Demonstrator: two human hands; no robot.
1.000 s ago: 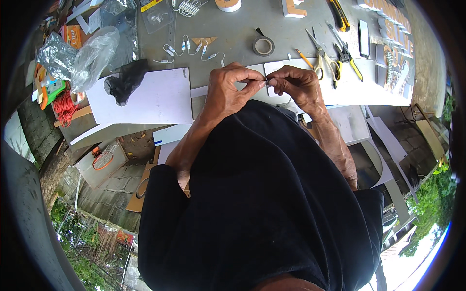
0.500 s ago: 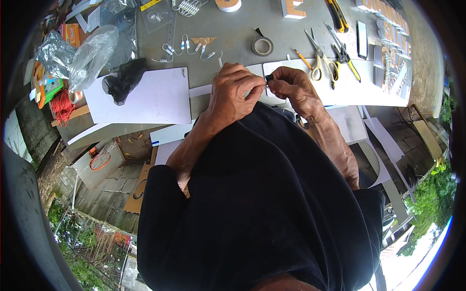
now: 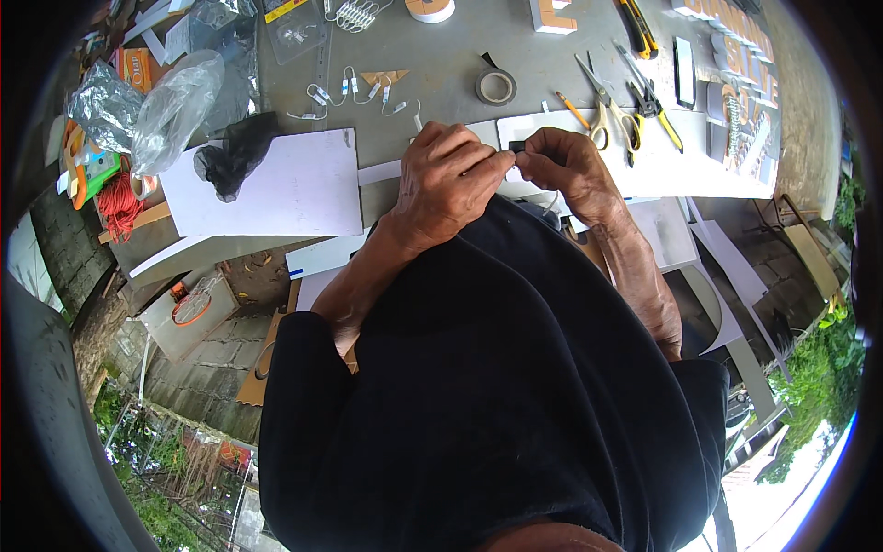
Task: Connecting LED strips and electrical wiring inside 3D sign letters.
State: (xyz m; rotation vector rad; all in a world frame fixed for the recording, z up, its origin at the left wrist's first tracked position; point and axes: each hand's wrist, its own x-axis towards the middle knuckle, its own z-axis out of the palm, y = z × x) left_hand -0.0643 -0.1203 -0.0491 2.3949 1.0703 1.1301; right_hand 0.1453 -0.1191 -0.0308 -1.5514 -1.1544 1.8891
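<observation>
My left hand (image 3: 447,184) is closed, its thumb and forefinger pinched together; whatever lies between them is too small to make out. Facing it, my right hand (image 3: 572,173) grips a small black piece (image 3: 516,146) between thumb and fingers. The fingertips of both hands nearly meet around this piece, just over the table's near edge. Below my right hand a short white wire (image 3: 554,201) shows in part. Beyond the hands lies a roll of dark tape (image 3: 496,86). Wired white LED modules (image 3: 319,95) lie beyond my left hand.
Right of the tape lie a pencil (image 3: 572,109), scissors (image 3: 604,109), yellow-handled pliers (image 3: 655,112) and a yellow cutter knife (image 3: 639,29). Cut letters (image 3: 736,55) stand at the far right. A white board (image 3: 276,189) with black netting (image 3: 235,156) and plastic bags (image 3: 179,106) are at left.
My left hand has turned slightly and its fingers have come closer to my right fingertips. Less of the black piece shows now. My right hand has shifted only a little.
</observation>
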